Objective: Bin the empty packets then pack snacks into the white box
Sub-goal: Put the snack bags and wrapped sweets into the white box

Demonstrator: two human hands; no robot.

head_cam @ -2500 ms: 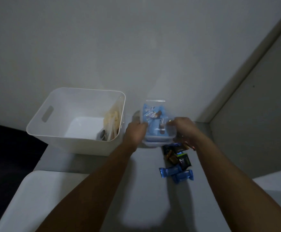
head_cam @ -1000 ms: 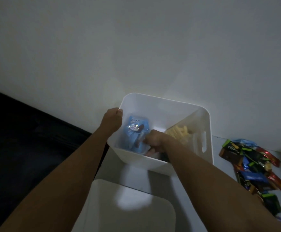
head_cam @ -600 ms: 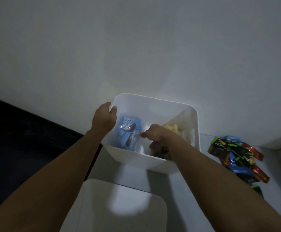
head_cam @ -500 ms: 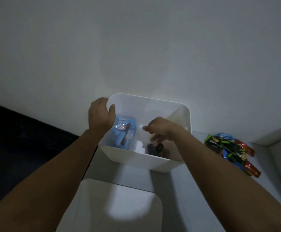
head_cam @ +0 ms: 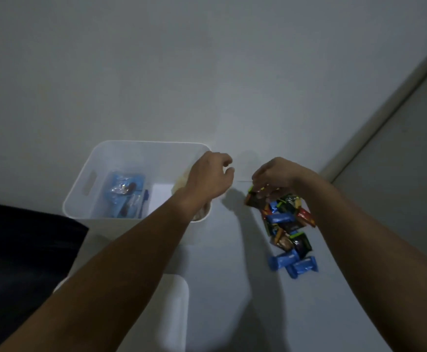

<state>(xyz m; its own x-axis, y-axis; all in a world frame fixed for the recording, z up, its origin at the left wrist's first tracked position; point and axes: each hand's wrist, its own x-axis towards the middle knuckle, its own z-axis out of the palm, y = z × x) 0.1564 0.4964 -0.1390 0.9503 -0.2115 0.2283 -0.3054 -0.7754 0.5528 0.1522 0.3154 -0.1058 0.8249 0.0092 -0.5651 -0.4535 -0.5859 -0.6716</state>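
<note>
White box sits upright against the wall, open-topped, slot handle on its left side; a clear container of blue packets lies inside at left; loose snacks, blue, green, red, heaped on the surface to its right

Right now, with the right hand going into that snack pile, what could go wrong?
1. The right hand grips only the far end of the loose snack pile; lifting may scatter neighbours across the white surface.
2. The left forearm crosses the white box near corner; a swing could nudge it.
3. The clear blue-lined container fills the box's left side, leaving less room for snacks.
</note>
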